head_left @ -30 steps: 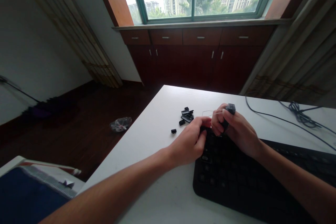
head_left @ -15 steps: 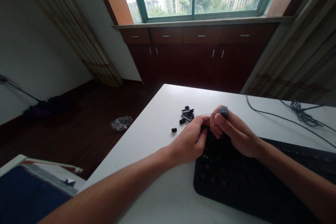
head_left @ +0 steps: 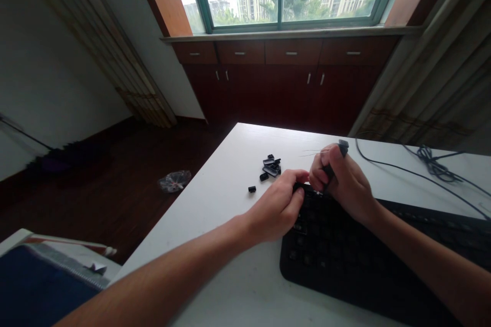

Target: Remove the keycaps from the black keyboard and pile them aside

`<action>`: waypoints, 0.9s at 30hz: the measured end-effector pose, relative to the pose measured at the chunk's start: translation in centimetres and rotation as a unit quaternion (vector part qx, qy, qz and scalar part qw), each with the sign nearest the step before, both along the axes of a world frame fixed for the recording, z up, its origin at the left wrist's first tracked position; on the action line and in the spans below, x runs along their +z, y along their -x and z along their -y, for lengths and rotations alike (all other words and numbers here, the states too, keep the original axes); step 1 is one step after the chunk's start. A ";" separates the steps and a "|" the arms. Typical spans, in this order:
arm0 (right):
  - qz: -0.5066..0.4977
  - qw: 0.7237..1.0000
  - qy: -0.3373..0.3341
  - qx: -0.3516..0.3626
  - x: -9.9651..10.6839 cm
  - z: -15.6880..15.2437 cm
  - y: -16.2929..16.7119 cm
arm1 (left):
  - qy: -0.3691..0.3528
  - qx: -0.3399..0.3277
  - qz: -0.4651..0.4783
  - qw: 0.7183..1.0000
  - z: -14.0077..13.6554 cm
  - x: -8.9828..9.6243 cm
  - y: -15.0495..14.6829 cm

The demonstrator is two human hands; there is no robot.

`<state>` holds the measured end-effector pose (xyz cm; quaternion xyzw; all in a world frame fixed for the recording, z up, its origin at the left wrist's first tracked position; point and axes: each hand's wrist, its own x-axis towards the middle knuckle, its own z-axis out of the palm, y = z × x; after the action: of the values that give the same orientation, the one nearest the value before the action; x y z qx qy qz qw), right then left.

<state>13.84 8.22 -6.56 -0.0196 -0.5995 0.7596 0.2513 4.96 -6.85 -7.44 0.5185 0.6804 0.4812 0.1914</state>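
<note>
two hands (head_left: pixel 276 209) over flat black plastic keyboard (head_left: pixel 364 250)

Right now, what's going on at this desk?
A person sits at a white table working on a black keyboard. The left hand rests on the keyboard's far-left corner, while the right hand holds a small black tool with thin wire ends just above it. Loose black keycaps lie on the table beyond the keyboard.
</note>
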 end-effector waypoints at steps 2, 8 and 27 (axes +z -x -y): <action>0.004 0.999 0.049 0.008 0.2 -0.2 0.2 | -0.009 0.010 -0.008 1.000 0.0 -0.1 0.0; 0.033 0.987 0.155 0.003 0.7 -1.0 0.7 | -0.060 0.021 -0.032 0.997 -0.1 -0.9 0.3; 0.048 0.995 0.085 0.029 0.9 -1.3 -0.3 | -0.031 0.034 0.106 0.993 -0.1 -0.6 0.4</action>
<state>14.09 9.56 -5.64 -0.0604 -0.5442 0.8132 0.1972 4.52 -6.74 -8.05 0.4467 0.6582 0.5607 0.2297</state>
